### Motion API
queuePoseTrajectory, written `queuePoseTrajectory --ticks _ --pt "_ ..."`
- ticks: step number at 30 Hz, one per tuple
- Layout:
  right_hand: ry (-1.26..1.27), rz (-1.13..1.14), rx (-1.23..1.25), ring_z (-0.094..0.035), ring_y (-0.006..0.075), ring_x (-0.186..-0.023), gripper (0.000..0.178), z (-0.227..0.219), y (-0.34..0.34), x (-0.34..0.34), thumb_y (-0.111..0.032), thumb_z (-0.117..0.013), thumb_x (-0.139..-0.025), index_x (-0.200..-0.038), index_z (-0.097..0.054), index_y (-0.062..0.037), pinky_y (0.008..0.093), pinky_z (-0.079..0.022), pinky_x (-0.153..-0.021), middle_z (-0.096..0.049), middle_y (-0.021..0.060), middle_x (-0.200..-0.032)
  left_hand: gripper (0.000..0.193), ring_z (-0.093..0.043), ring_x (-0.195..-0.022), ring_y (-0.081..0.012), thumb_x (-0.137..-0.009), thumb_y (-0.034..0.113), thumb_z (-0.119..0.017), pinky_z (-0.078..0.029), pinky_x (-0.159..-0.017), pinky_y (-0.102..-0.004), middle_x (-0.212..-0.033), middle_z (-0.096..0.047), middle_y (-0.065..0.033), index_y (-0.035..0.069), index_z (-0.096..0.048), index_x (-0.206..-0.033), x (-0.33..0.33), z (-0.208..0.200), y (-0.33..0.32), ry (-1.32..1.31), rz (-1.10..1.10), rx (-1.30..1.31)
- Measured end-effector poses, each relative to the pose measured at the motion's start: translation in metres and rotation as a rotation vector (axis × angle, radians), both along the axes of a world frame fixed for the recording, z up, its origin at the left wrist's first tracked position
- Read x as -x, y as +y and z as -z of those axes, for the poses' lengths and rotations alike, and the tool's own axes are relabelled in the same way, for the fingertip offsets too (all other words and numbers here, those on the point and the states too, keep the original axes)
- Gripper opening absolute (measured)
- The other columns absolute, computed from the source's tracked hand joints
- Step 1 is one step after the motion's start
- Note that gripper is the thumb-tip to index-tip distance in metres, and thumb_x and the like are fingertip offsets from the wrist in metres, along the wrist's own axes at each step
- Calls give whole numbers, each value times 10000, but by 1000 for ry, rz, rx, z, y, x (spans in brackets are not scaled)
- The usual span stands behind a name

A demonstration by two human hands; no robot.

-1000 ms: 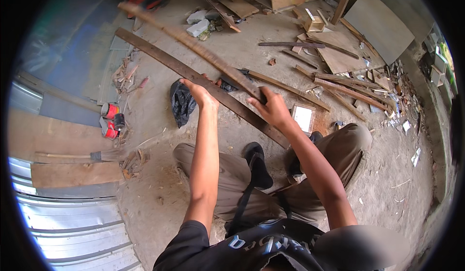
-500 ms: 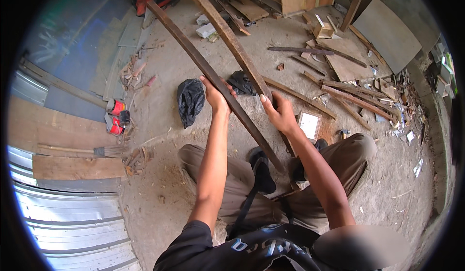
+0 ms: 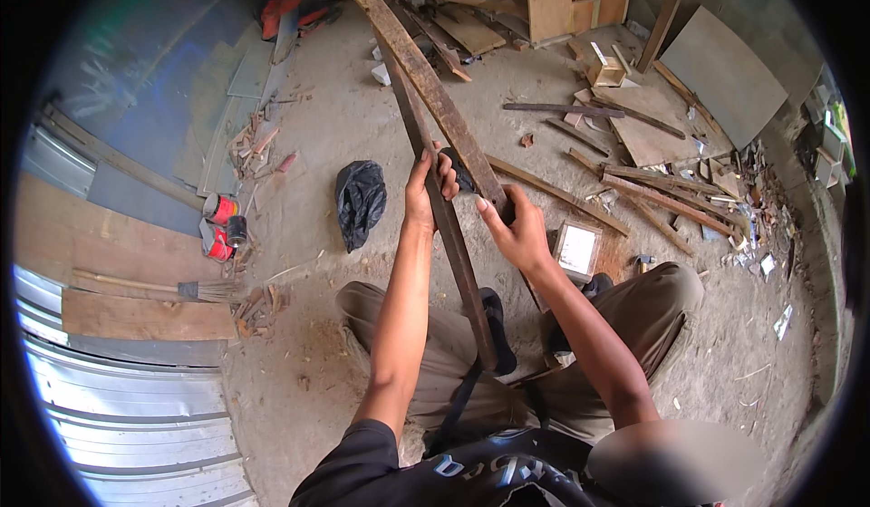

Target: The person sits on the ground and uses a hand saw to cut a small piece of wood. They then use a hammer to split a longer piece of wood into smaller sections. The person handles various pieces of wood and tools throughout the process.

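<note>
Two long, dark wooden strips are in my hands. My left hand wraps round the left wooden strip, whose near end hangs over my foot. The right wooden strip is gripped by my right hand, with the thumb along its side. It slants up to the far left and crosses over the upper part of the left strip; whether they touch I cannot tell. A black plastic bag lies on the floor left of my left hand, and another dark bag is partly hidden behind the strips.
Scrap wood is heaped to the right, near a leaning grey board. A white-topped box and a hammer lie by my right knee. Red cans, a broom and corrugated metal sheets are at left.
The left strip has turned more upright, its far end swinging right behind the other strip and its near end coming toward me. The right hand and its strip have shifted slightly.
</note>
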State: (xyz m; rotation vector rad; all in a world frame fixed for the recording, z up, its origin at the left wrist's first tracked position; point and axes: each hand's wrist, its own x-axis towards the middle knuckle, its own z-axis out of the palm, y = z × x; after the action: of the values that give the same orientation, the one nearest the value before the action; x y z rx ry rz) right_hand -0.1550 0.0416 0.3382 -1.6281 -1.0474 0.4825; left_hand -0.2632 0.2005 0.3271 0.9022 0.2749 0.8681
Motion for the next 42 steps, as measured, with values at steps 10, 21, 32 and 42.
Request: queuePoseTrajectory --ticks 10,21,32,42 --pt "170 49 -127 -611 158 -639 440 24 6 -2 -313 -743 -866 -1078 -581 37 332 -478 -580 -655 120 -716 720 -557 -706 -136 -924 617 -503 -482 -542 -295 -825 -563 -27 -33 -514 -1232 4 -4 4 73 -100 -111" --pt "137 64 -255 -456 77 -572 382 24 16 -36 -316 -740 -874 -996 -589 13 261 -383 -510 -543 14 -623 458 -581 -668 -151 -995 462 -498 -504 -618 -305 -834 -600 -80 14 -534 -1085 -19 -26 -11 121 -262 -382" --pt "128 10 -258 -479 111 -574 388 32 19 -41 -306 -745 -868 -1005 -563 9 302 -419 -531 -569 60 -642 472 -575 -701 -147 -995 480 -490 -487 -660 -300 -810 -576 -65 14 -533 -1055 -34 -13 -20 139 -238 -470" --pt "23 37 -225 -595 165 -640 382 27 15 -41 -279 -738 -875 -1040 -558 15 330 -475 -607 -663 151 -760 424 -516 -644 -114 -996 450 -510 -426 -605 -273 -740 -555 -40 27 -543 -990 -38 19 -41 105 -316 -462"
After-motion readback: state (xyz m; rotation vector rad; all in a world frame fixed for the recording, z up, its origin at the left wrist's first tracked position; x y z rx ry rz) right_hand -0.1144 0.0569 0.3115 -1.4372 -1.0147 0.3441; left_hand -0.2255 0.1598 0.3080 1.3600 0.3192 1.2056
